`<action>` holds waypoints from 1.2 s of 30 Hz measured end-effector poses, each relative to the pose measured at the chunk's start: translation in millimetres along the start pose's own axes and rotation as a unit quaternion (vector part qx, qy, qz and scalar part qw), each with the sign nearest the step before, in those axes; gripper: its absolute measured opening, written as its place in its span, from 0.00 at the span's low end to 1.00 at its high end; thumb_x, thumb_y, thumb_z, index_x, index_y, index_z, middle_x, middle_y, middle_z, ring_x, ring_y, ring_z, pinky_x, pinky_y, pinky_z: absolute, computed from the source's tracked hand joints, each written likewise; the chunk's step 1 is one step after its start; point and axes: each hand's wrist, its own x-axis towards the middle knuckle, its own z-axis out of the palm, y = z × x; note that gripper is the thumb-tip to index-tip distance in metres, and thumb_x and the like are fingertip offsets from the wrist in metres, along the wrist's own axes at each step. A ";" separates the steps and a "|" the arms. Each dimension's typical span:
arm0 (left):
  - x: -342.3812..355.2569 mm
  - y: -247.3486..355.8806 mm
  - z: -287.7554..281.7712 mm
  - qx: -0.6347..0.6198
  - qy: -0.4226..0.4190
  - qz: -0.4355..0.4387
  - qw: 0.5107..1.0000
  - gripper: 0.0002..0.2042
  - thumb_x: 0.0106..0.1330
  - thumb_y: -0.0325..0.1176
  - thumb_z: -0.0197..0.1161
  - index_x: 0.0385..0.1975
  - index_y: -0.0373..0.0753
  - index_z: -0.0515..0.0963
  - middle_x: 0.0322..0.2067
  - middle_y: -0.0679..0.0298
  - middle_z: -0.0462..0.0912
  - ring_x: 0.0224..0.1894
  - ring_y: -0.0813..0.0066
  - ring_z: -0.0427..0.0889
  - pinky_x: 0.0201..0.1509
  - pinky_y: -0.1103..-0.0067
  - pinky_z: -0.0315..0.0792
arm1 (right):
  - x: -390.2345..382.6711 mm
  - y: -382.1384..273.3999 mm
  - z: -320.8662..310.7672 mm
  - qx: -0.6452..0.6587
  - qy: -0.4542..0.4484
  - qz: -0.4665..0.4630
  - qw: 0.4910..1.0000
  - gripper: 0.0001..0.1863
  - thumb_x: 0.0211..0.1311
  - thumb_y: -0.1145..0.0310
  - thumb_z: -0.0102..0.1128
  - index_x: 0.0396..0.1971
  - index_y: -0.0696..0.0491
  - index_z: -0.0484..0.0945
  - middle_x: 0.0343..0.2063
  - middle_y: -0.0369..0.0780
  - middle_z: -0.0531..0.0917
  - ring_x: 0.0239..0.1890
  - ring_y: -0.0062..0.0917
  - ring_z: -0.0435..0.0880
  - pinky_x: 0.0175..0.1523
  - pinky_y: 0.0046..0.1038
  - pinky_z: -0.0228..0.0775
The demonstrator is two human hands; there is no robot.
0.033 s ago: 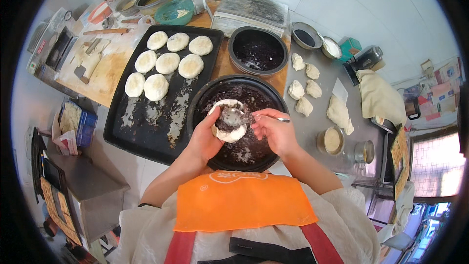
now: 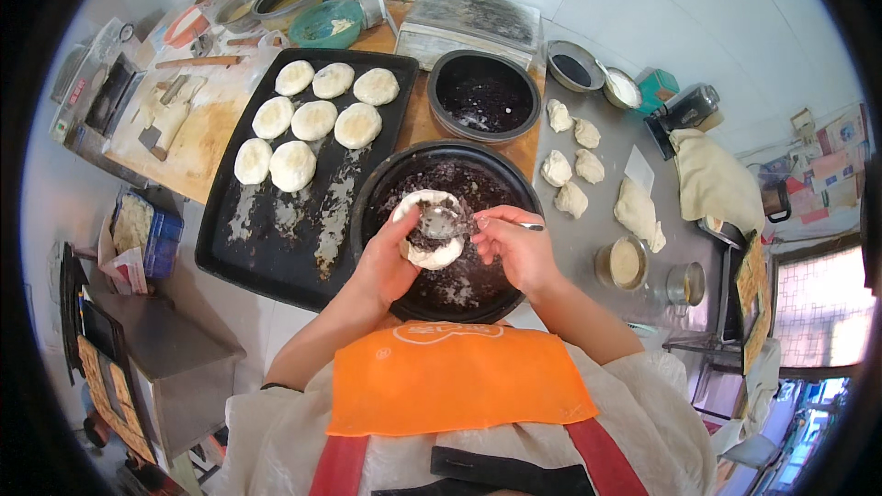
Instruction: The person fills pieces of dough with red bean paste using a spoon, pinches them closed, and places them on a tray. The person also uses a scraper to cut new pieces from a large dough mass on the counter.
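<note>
My left hand [image 2: 386,262] cups a round of white dough [image 2: 434,257] from its left side, thumb over the edge. Dark, crumbly filling lies in the dough's hollow. A metal spoon [image 2: 443,219] rests its bowl on that filling. Its handle is pinched between the fingers of my right hand [image 2: 511,241], the handle end sticking out to the right. Both hands are over a wide black pan [image 2: 505,289], whose inside is smeared with the same dark filling. The palm under the dough is hidden.
A black baking tray [image 2: 266,248] with several flat dough rounds [image 2: 314,119] is at the left. Behind the pan stands a dark bowl [image 2: 485,96] of filling. On the steel counter [image 2: 597,225] at right lie several dough lumps [image 2: 556,168] and a larger dough piece [image 2: 636,209].
My left thumb has shifted slightly inward over the dough's edge. The spoon and my right hand stay in nearly the same place.
</note>
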 end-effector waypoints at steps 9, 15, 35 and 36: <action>4.2 12.6 -1.2 0.115 0.059 0.111 0.985 0.16 0.70 0.27 0.53 0.57 0.39 0.68 0.52 0.61 0.77 0.54 0.68 0.77 0.59 0.67 0.73 | -8.7 2.3 -35.4 -0.317 0.004 -0.162 0.934 0.20 0.58 0.64 0.66 0.45 0.63 0.79 0.41 0.46 0.80 0.42 0.30 0.80 0.46 0.28 0.74; 5.9 1.3 5.6 -0.005 0.023 0.040 0.999 0.18 0.71 0.30 0.51 0.60 0.36 0.67 0.55 0.59 0.76 0.57 0.65 0.76 0.61 0.69 0.70 | 3.7 -8.3 22.3 -0.230 -0.089 -0.153 0.957 0.32 0.44 0.67 0.76 0.53 0.57 0.76 0.37 0.41 0.81 0.37 0.29 0.81 0.46 0.27 0.73; 22.5 2.6 19.7 0.022 0.027 0.016 0.999 0.23 0.73 0.56 0.44 0.54 0.45 0.72 0.49 0.65 0.79 0.53 0.68 0.77 0.58 0.67 0.70 | 0.1 12.5 31.5 -0.508 -0.047 -0.472 0.719 0.18 0.48 0.76 0.64 0.42 0.61 0.76 0.38 0.43 0.75 0.42 0.38 0.78 0.44 0.31 0.74; 21.9 -1.1 16.3 0.038 0.026 0.008 0.999 0.23 0.73 0.56 0.44 0.54 0.46 0.72 0.49 0.65 0.79 0.53 0.68 0.77 0.58 0.67 0.70 | 9.4 9.1 20.6 -0.531 -0.088 -0.488 0.687 0.17 0.47 0.77 0.63 0.41 0.60 0.76 0.36 0.42 0.74 0.42 0.38 0.77 0.44 0.31 0.74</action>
